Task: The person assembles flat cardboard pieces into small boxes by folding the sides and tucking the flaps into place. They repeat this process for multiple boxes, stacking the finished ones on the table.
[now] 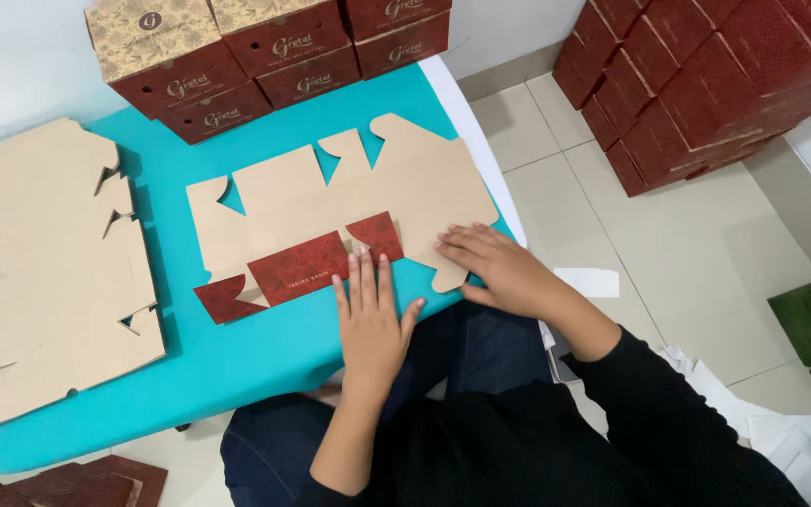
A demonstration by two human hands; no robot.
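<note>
Two hands press flat on a die-cut cardboard box blank (pixel 330 207) that lies unfolded, plain brown side up, on the turquoise table (pixel 237 357). From the head camera we see our left hand (pixel 368 324) with its fingers straight and together, palm down, fingertips on the near edge of the blank where a red printed flap (pixel 298 268) is folded over toward us. Our right hand (pixel 499 268) lies open just beside it, fingers spread a little, pushing down on the right part of the blank next to a second, smaller red flap (pixel 375 235). Neither hand grips anything; both only rest and press. A third red flap (pixel 222 299) shows at the blank's left near corner.

To the left of the blank, well apart from our hands, sits a stack of flat blanks (pixel 44 282) of the same brown card. At the far edge of the table stand finished red boxes (pixel 265 56) in a row, stacked two high, some with tan patterned lids. On the tiled floor (pixel 612 207) to the right a larger pile of red boxes (pixel 706 84) leans against the wall, and white paper scraps (pixel 762 413) lie near our right sleeve.
</note>
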